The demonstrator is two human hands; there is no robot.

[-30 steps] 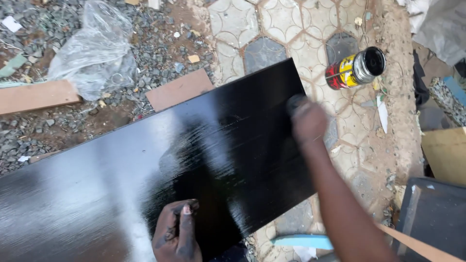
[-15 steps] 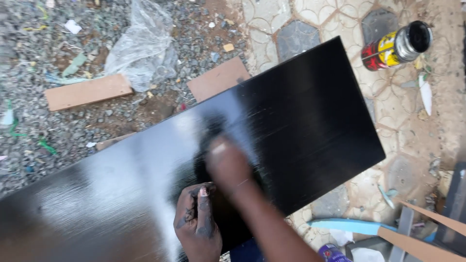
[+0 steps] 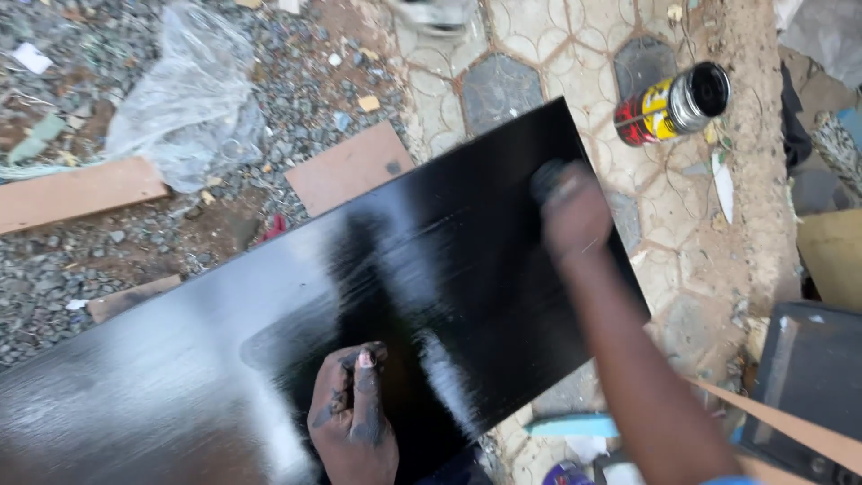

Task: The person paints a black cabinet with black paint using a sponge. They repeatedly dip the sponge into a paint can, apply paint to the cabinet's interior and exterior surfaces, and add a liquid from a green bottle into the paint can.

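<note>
on the glossy black board (image 3: 296, 296) laid over the paving, the left hand (image 3: 352, 422) presses flat while the blurred right hand (image 3: 575, 216), closed on a dark pad (image 3: 546, 178), seems mid-rubbing near the far end; the next pass likely needs even pressure

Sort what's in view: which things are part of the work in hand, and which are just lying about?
In use: glossy black board; left hand steadying its near edge; right hand rubbing its far end.
Lying about: open can; clear plastic bag; wood offcuts; pale-blue strip.
</note>
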